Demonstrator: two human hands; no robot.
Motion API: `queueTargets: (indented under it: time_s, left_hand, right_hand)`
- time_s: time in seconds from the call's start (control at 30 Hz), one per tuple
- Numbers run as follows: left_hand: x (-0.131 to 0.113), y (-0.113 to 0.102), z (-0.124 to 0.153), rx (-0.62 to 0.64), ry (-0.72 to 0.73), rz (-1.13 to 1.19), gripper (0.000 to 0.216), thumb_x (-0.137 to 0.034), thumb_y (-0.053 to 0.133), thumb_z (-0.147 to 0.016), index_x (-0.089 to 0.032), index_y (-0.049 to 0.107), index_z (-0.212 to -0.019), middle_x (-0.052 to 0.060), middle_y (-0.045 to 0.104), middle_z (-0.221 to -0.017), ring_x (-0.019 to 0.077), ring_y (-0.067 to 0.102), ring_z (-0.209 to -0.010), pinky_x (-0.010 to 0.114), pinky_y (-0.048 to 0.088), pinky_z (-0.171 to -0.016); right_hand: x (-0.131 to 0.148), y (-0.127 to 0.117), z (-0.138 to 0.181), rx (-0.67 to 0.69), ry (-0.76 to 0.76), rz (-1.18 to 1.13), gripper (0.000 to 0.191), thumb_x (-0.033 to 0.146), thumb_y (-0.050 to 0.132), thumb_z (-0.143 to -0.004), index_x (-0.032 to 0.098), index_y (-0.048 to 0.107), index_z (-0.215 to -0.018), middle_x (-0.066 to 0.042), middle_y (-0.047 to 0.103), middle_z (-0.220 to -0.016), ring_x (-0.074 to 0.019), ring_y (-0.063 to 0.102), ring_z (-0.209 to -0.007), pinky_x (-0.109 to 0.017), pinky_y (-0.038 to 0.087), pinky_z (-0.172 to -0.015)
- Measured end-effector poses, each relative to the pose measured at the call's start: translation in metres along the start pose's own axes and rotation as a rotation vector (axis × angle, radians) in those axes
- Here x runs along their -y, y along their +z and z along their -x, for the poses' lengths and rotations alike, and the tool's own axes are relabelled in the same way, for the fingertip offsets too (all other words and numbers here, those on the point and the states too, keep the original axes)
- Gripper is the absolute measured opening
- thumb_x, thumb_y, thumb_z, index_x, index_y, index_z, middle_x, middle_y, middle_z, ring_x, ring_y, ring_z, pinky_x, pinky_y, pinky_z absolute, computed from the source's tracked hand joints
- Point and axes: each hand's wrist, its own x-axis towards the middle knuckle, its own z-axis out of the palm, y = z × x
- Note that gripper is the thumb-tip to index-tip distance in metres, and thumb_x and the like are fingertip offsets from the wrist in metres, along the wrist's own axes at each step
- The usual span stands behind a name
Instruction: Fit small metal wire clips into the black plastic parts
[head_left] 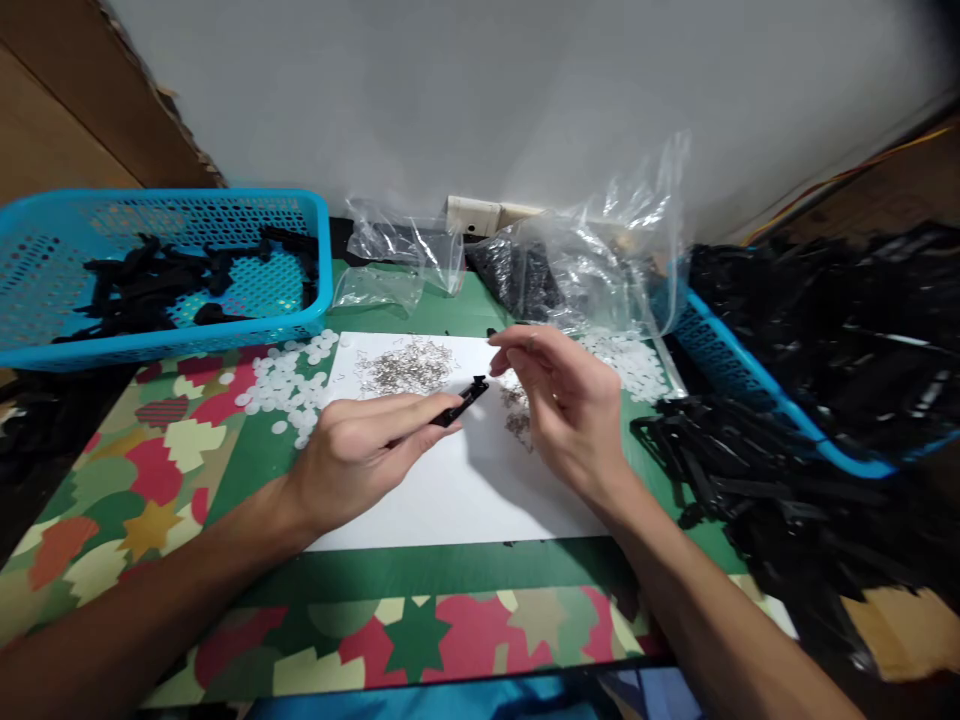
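My left hand (pixel 360 450) is closed around a slim black plastic part (pixel 461 400), its tip pointing right over a white paper sheet (pixel 457 490). Close to that tip, my right hand (pixel 562 400) hovers with thumb and fingertips pinched together; what they pinch is too small to make out. A pile of small metal springs or clips (pixel 405 368) lies on the paper behind my hands, and a smaller heap (pixel 517 415) lies under my right hand. White round discs (pixel 289 390) are scattered to the left of the paper.
A blue basket (pixel 45 300) with black parts stands at back left. Clear plastic bags (pixel 592 250) lie at the back. On the right, a second blue basket (pixel 750 375) overflows with black strips (pixel 810 480). More white discs (pixel 634 360) lie beside it.
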Motion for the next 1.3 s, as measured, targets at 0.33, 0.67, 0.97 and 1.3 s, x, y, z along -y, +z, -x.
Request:
queueTargets:
  time_s: [0.33, 0.67, 0.97, 1.3]
  left_hand:
    - [-0.022, 0.005, 0.001, 0.029, -0.571, 0.468, 0.031, -0.032, 0.076, -0.098, -0.027, 0.08, -0.128, -0.008, 0.061, -0.05, 0.0073, 0.05, -0.041, 0.017, 0.047, -0.042]
    - [-0.027, 0.003, 0.003, 0.251, -0.576, 0.416, 0.031, -0.038, 0.053, -0.111, -0.03, 0.074, -0.132, 0.0, 0.078, -0.089, 0.0094, 0.062, -0.06, 0.023, 0.061, -0.071]
    - [-0.019, 0.01, 0.005, 0.232, -0.388, 0.351, 0.026, -0.03, 0.058, -0.107, -0.03, 0.077, -0.124, 0.003, 0.078, -0.101, 0.0117, 0.064, -0.06, 0.025, 0.056, -0.055]
    - [-0.018, 0.006, 0.011, 0.227, -0.507, 0.359, 0.027, -0.035, 0.059, -0.107, -0.03, 0.076, -0.127, 0.004, 0.079, -0.103, 0.0109, 0.062, -0.06, 0.025, 0.057, -0.058]
  right_hand:
    - [0.026, -0.014, 0.019, 0.285, -0.318, 0.592, 0.024, 0.011, 0.048, -0.109, 0.017, 0.07, -0.115, -0.01, 0.07, -0.107, -0.0207, 0.058, -0.093, -0.035, 0.047, -0.082]
    - [0.054, -0.101, 0.108, -0.018, 0.144, 0.724, 0.014, 0.016, 0.063, -0.103, 0.022, 0.071, -0.113, -0.009, 0.073, -0.109, -0.0246, 0.062, -0.097, -0.041, 0.052, -0.084]
    - [0.02, -0.198, 0.189, -0.185, 0.363, 1.071, 0.021, 0.043, 0.063, -0.103, 0.031, 0.08, -0.103, -0.007, 0.077, -0.106, -0.0302, 0.064, -0.092, -0.048, 0.054, -0.079]
    - [-0.005, -0.179, 0.178, -0.15, 0.266, 0.987, 0.02, 0.036, 0.063, -0.105, 0.027, 0.08, -0.107, -0.007, 0.075, -0.109, -0.0259, 0.063, -0.092, -0.042, 0.053, -0.082]
